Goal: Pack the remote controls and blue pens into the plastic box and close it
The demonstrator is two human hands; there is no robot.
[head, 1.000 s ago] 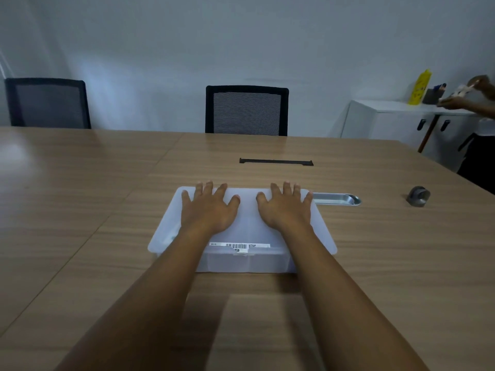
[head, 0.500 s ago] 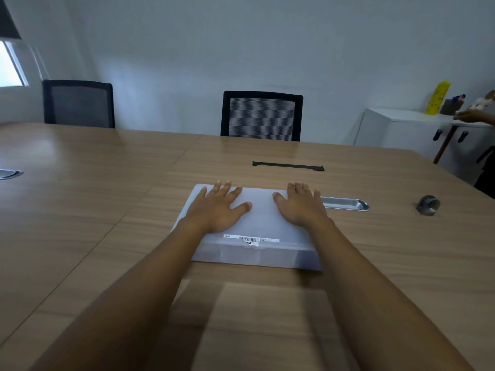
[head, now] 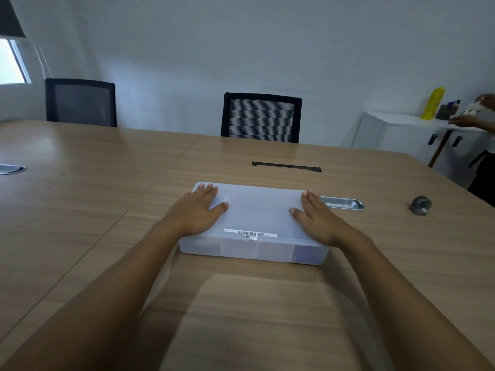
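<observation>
The plastic box (head: 254, 226) sits in the middle of the frame on the wooden table (head: 80, 210), with its lid on. The left hand (head: 197, 210) lies flat and open on the left part of the lid. The right hand (head: 317, 218) lies flat and open on the right part (fingers straight, not gripping). A white sticker (head: 250, 233) is near the lid's front edge. What is inside is too cloudy to tell.

Frosted matt plastic box (head: 257, 210), wood-grain table (head: 107, 199) – smooth, shiny metal tray (head: 344, 202)
</observation>
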